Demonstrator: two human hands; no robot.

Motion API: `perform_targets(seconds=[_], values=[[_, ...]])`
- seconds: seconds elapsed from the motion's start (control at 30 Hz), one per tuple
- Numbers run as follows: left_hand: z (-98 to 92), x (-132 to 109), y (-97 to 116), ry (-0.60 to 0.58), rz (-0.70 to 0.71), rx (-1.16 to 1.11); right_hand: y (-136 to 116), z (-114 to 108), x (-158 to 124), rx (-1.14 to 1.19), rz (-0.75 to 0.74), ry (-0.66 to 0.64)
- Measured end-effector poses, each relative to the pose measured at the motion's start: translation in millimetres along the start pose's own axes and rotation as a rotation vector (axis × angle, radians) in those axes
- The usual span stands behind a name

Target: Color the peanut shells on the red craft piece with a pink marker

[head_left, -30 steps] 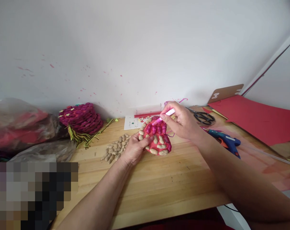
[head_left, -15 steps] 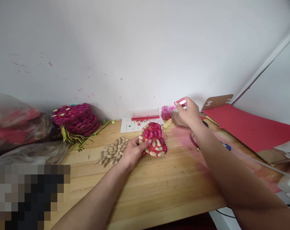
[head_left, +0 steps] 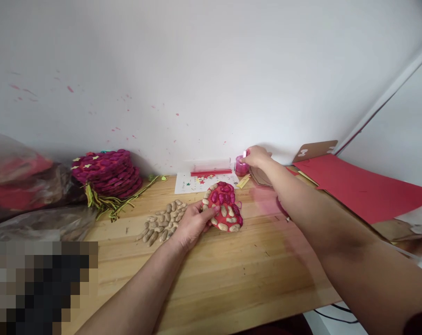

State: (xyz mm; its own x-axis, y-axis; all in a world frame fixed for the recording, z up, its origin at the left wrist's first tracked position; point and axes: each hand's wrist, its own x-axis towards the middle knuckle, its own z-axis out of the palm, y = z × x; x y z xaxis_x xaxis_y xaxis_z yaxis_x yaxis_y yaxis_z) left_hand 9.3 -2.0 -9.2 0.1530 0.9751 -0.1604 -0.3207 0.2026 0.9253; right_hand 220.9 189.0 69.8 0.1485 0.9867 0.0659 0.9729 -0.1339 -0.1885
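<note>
Where the right hand blocks view, cardboard seems partly hidden.

No writing can be read, even on the white sheet.

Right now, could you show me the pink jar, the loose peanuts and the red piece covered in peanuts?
Pink jar (head_left: 241, 168): head view, front of its side.
Loose peanuts (head_left: 161, 218): head view, a peanut mid-pile.
Red piece (head_left: 226, 203): head view, near its middle.

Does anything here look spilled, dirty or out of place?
Yes: scattered pinkish-red specks dot the white wall, and a blotchy pink stain discolours the pale wooden table near the right hand; both resemble stray paint.
</note>
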Motion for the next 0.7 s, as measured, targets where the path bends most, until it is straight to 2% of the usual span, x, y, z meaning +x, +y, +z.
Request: perform_targets(seconds=[0.43, 0.57, 0.7], values=[[-7.0, 6, -9, 0.024, 0.037, 0.08, -1, 3, -6, 0.048, -0.02, 0.076], [-8.4, 7, -12, 0.027, 0.057, 0.082, 3, 2, -19, 0.133, -0.027, 0.168], [-10.2, 8, -18, 0.003, 0.133, 0.145, 14, -4, -40, 0.259, -0.02, 0.318]])
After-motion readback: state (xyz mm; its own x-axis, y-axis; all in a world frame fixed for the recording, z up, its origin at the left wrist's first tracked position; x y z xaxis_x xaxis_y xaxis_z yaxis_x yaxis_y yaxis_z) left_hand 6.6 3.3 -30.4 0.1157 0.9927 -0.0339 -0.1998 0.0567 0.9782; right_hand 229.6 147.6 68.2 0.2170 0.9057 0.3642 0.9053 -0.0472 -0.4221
